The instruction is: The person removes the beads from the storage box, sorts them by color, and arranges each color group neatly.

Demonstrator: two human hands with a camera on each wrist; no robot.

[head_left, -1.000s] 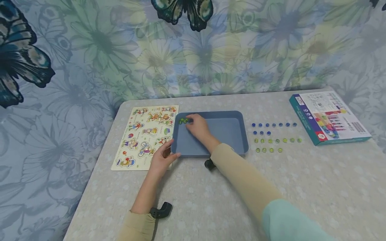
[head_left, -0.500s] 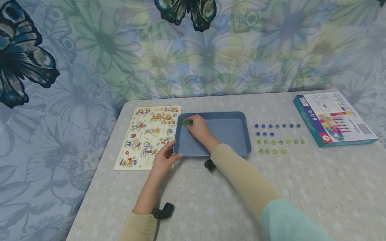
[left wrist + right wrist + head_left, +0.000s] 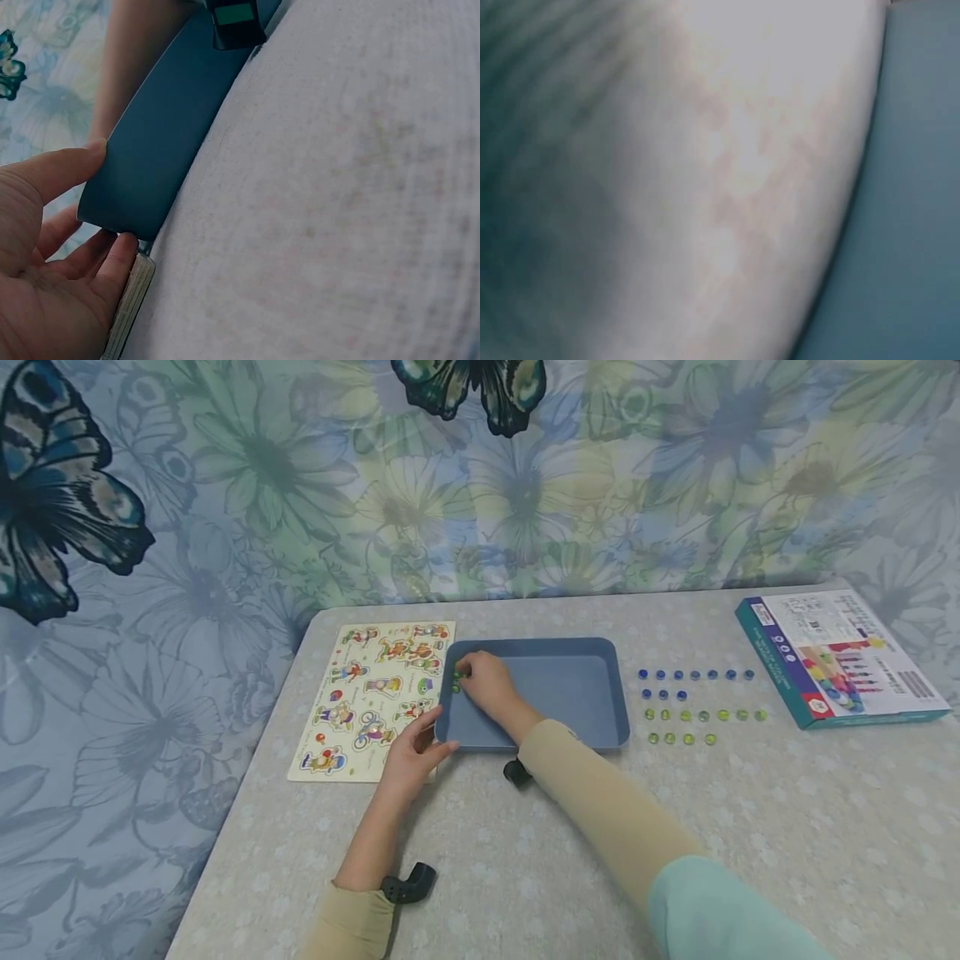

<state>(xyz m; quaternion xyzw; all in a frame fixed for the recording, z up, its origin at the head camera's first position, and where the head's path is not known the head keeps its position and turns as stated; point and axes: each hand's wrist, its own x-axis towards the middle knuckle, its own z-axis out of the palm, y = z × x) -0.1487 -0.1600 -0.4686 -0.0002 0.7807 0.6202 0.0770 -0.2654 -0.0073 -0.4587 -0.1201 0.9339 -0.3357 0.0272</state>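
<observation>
A blue-grey tray (image 3: 555, 693) lies flat on the table. My left hand (image 3: 408, 760) holds its near left corner; in the left wrist view the thumb rests against the tray's wall (image 3: 157, 142) and the fingers curl round the corner. Inside the tray's far left part, my right hand (image 3: 487, 682) has bent fingers, thumb and index together at a few small green glass beads (image 3: 456, 685). Part of these beads is hidden by the fingertips. The right wrist view shows mostly blurred skin, with the tray's blue floor (image 3: 900, 225) at the right.
Left of the tray lies a picture puzzle board (image 3: 360, 710), partly behind the left hand. To the right are rows of blue beads (image 3: 696, 675) and yellow-green beads (image 3: 686, 716). A teal and white box (image 3: 840, 652) lies at the far right of the table (image 3: 600, 860).
My right hand has shifted slightly left and down inside the tray. The green beads, earlier in a line by the far wall, now sit nearer the left wall. The left hand stays at the corner.
</observation>
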